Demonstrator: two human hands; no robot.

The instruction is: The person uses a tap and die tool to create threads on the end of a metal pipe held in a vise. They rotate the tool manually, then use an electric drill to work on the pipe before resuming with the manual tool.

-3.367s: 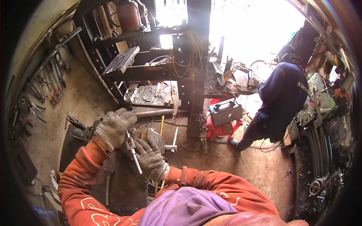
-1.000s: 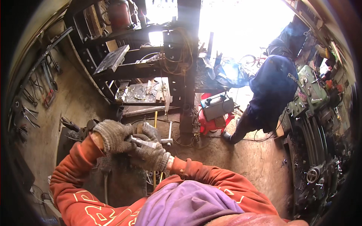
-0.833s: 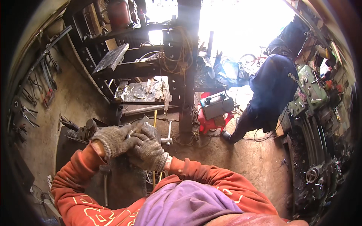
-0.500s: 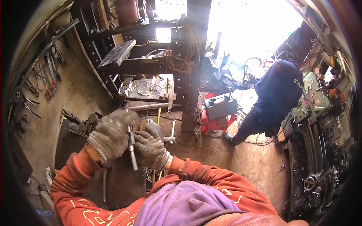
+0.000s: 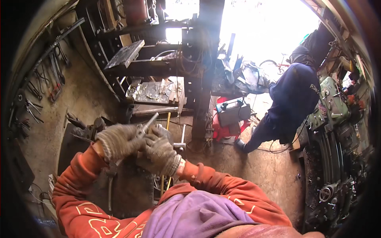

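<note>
My left hand (image 5: 120, 141), in a dirty grey-white knit work glove, is closed on a slim metal rod-like tool (image 5: 150, 123). Its bright end sticks up and to the right from between the gloves; the rest is mostly covered by fingers, so its exact kind does not show. My right hand (image 5: 159, 153), gloved alike, is closed against the same tool, fingers touching the left ones. Just beyond the right hand is a grey metal vise (image 5: 164, 131). Its sliding T-handle (image 5: 181, 143) projects to the right.
Dark metal tools (image 5: 93, 129) lie on the bench left of my hands. Pliers (image 5: 33, 111) and a hacksaw (image 5: 55, 75) hang on the left wall. A steel rack (image 5: 158, 67) stands ahead. At right are a person in dark blue (image 5: 295, 103), a red stool (image 5: 226, 129) and a lathe (image 5: 331, 158).
The metal tool has swung from near upright to a slant, its bright end now up and right. My left hand has lowered and moved right, meeting the right hand.
</note>
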